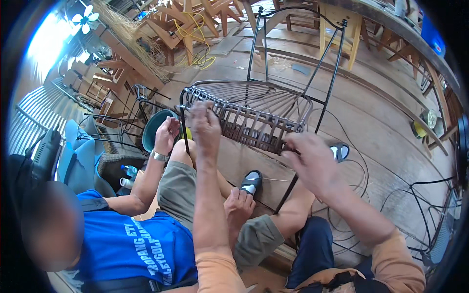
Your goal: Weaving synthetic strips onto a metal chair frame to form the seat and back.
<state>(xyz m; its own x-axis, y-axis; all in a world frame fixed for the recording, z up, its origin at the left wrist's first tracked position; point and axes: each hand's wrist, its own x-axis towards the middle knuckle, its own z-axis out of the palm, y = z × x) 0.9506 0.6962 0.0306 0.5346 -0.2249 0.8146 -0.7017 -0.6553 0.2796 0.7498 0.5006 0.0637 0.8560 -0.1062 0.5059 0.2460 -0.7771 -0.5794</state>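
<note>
A chair frame [326, 105] of thin black metal stands before me, its seat [254, 93] strung with brown strands that fan toward the back. Along the seat's near edge hangs a woven brown band [246, 128]. My left hand [205, 128] is at the seat's left corner, fingers curled; a small metallic tip shows beside it, and what the fingers hold is hidden. At the band's right end, my right hand [310, 158] has thumb and fingers pinched close to the weave, slightly blurred; whatever lies between them is too small to make out.
To my left sits a co-worker in a blue shirt [141, 244], one hand [167, 133] raised near the chair, the other by a knee. A teal basin [155, 129] stands behind. Loose dark strands [364, 171] and metal frames [430, 195] lie right; wooden pieces [195, 24] are stacked far back.
</note>
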